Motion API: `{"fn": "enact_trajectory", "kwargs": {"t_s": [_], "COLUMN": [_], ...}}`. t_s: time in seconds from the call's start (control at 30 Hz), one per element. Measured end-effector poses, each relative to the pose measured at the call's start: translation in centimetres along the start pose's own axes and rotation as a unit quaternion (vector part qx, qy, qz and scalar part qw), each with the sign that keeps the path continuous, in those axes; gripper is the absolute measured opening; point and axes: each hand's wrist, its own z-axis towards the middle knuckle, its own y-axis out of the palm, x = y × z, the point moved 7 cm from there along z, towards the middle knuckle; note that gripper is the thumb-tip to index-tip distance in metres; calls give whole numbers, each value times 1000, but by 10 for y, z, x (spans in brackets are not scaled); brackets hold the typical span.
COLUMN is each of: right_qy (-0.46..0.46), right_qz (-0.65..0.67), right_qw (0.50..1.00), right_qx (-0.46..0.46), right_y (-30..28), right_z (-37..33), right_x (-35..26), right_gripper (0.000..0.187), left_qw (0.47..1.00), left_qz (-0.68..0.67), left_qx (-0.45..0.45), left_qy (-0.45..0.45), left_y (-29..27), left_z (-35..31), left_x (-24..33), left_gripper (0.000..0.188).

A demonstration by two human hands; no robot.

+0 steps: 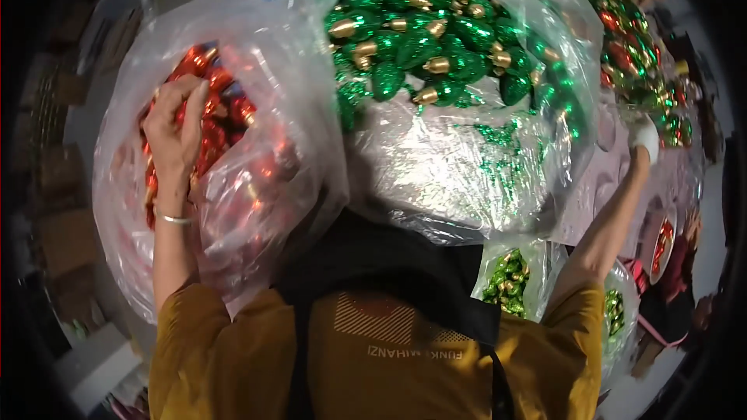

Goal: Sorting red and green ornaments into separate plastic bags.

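My left hand (pixel 175 120) reaches into a clear plastic bag (pixel 124 210) of shiny red bulb-shaped ornaments (pixel 212 140). Its fingers and thumb curl in around a red ornament, most of which they hide. Far to the right, my right arm stretches out over a pale moulded tray (pixel 595 179). Something white, perhaps a glove or wrap, covers my right hand (pixel 644 138); its fingers are too small and blurred to read. Beyond that hand lie mixed red, green and gold ornaments (pixel 622 54).
Ahead of me stands a large clear bag (pixel 459 179) with green, gold-capped bulb ornaments (pixel 420 39) at its far side. Lighter green ornaments (pixel 507 284) lie in a smaller bag by my right arm. Another person (pixel 673 288) is at the right edge. Cardboard boxes (pixel 66 241) stand at left.
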Motion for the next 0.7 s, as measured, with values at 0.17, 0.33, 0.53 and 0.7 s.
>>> {"fn": "enact_trajectory", "kwargs": {"t_s": [0.17,0.33,0.53,0.7], "right_qy": [-145,-345,-454,-415], "right_qz": [142,144,78,164], "right_qw": [979,927,885,894], "right_qx": [33,-31,-72,31], "right_y": [-147,-143,-114,-135], "right_z": [-180,-317,-377,-386], "right_x": [-153,-258,-304,-305], "right_gripper": [13,9,7,16], "left_qw": [968,914,938,867], "left_qz": [230,183,19,55], "left_qx": [-98,-305,-338,-495], "left_qy": [0,-198,-79,-13], "left_y": [-15,4,9,40], "left_z": [-64,-114,-88,-94], "left_x": [-79,-121,-90,-67], "left_gripper": [26,38,38,46]}}
